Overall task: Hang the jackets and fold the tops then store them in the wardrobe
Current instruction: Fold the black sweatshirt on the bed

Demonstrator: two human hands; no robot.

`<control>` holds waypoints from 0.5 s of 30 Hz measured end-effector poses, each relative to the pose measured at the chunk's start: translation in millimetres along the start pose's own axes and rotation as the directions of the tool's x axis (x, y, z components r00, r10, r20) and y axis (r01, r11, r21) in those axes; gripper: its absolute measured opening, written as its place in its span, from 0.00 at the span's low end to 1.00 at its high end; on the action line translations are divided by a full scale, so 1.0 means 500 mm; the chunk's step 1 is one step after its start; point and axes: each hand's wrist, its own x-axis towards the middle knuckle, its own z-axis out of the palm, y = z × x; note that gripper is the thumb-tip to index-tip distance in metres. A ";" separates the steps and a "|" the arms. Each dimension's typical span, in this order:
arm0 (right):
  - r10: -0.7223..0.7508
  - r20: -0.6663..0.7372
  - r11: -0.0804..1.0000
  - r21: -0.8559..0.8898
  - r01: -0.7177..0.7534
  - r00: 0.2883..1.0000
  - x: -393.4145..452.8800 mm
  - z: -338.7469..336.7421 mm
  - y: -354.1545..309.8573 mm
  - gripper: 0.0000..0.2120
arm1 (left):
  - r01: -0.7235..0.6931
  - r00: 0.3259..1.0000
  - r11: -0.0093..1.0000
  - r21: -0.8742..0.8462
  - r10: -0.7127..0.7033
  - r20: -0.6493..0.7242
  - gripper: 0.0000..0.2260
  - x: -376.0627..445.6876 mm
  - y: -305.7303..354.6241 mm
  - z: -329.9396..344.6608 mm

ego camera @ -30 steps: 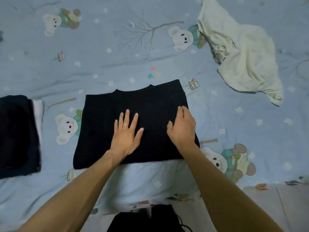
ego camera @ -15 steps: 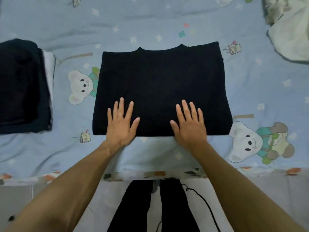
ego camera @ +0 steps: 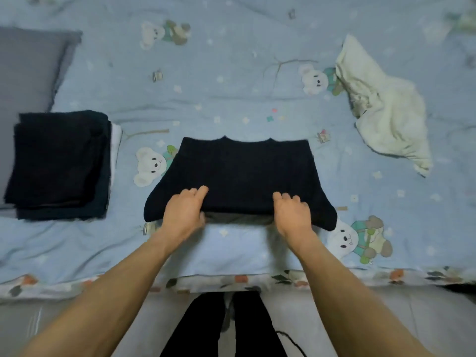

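Observation:
A folded black top [ego camera: 242, 173] lies in the middle of the blue bear-print bedsheet [ego camera: 231, 86], neckline facing away from me. My left hand [ego camera: 184, 211] grips its near edge on the left, thumb on top and fingers tucked under. My right hand [ego camera: 292, 211] grips the same edge on the right. The near edge is lifted off the sheet, with a shadow beneath it. A stack of folded dark tops [ego camera: 60, 166] sits to the left. A crumpled cream top [ego camera: 386, 112] lies at the far right.
A grey pillow [ego camera: 28, 70] lies at the far left behind the dark stack. The bed's floral border [ego camera: 231, 280] runs along the near side. My dark trouser legs [ego camera: 226, 325] stand on the pale floor below it.
Both hands went from lying flat on the black top to gripping its near edge and raising it. The view has tilted up, showing more of the bed.

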 end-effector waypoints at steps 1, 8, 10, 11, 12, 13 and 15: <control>0.013 -0.001 0.999 0.040 -0.013 1.000 -0.034 -0.059 -0.005 0.16 | -0.008 1.000 1.000 -0.030 0.007 -0.012 0.20 -0.025 0.004 -0.071; 0.108 -0.131 0.964 0.254 -0.072 0.985 -0.174 -0.310 -0.017 0.10 | 0.034 0.996 0.994 -0.103 -0.025 0.090 0.09 -0.099 -0.007 -0.397; 0.120 -0.080 0.964 0.247 -0.097 0.989 -0.170 -0.342 -0.019 0.09 | 0.052 0.983 0.992 -0.114 -0.031 0.180 0.04 -0.085 -0.007 -0.434; 0.118 -0.039 0.961 0.256 -0.104 0.992 -0.157 -0.354 -0.027 0.08 | 0.079 0.974 0.987 -0.138 -0.047 0.222 0.04 -0.069 -0.013 -0.443; 0.114 -0.001 0.961 0.254 -0.110 0.993 -0.142 -0.360 -0.029 0.08 | 0.110 0.964 0.980 -0.167 -0.065 0.257 0.05 -0.050 -0.016 -0.442; 0.111 0.011 0.961 0.254 -0.110 0.994 -0.123 -0.364 -0.031 0.08 | 0.132 0.957 0.975 -0.180 -0.078 0.280 0.05 -0.028 -0.022 -0.436; 0.123 -0.035 0.961 0.252 -0.111 0.992 -0.076 -0.351 -0.028 0.08 | 0.121 0.959 0.982 -0.147 -0.077 0.273 0.09 0.021 -0.039 -0.404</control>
